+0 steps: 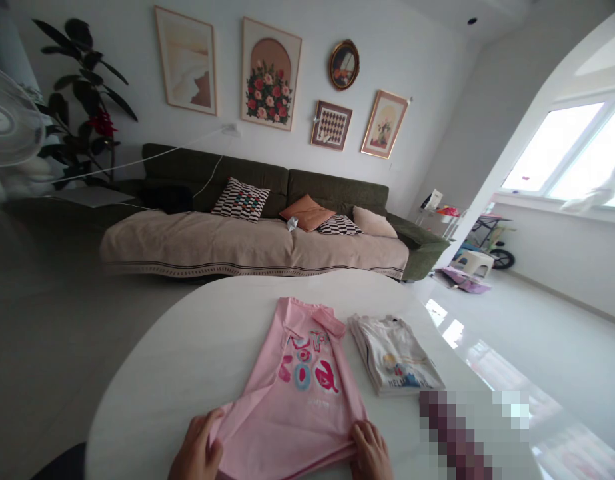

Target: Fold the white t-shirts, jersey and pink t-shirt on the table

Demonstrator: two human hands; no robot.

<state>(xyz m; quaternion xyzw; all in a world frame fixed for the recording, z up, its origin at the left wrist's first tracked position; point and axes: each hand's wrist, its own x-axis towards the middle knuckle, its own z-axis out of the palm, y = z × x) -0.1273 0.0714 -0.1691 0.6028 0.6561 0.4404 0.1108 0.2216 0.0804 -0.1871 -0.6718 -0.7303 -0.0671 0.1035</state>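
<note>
A pink shirt (307,407) with a colourful printed front lies on the white table (152,373), its sleeves folded in across it. At its lower left edge, my left hand (194,448) pinches the fabric between thumb and fingers. My right hand (371,450) grips the lower right corner, with the fingertips curled over the edge and the thumb hidden. Right of the pink shirt rests a neatly folded white shirt (394,357) with a printed picture and lettering.
A blurred-out, dark reddish patch (454,437) covers the table's right front. Beyond the table stands a green sofa (337,187) with a beige cover and several cushions. A fan (12,120) is at the far left, and a white stool (472,263) stands by the window.
</note>
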